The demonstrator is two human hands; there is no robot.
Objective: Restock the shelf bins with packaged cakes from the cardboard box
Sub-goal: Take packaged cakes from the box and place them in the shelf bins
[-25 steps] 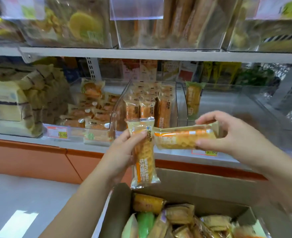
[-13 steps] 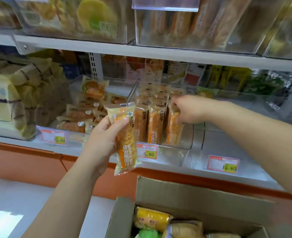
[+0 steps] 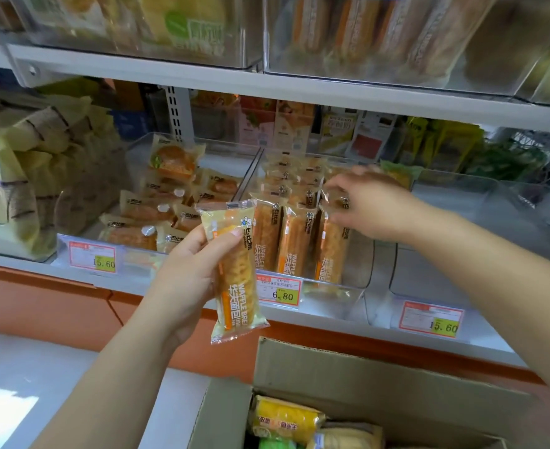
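Waffle bread packet [image 3: 234, 270] stands gripped in left hand [image 3: 186, 277], while right hand [image 3: 370, 212] pinches rightmost packet [image 3: 330, 254] in the bin [image 3: 348, 291].

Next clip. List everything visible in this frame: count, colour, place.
held waffle bread pack: one, orange and clear, before the middle bin
shelved waffle bread packs: three in front, more behind, orange, middle bin
bun packs: several, tan, left bin
long bread packs: several, brown, top right
price tags: three, red and yellow, shelf edge
cardboard box: one, brown, bottom
boxed packs: at least three, yellow, green, cream, in the box
left hand: one, grips the held pack
right hand: one, blurred, at the rightmost front pack's top
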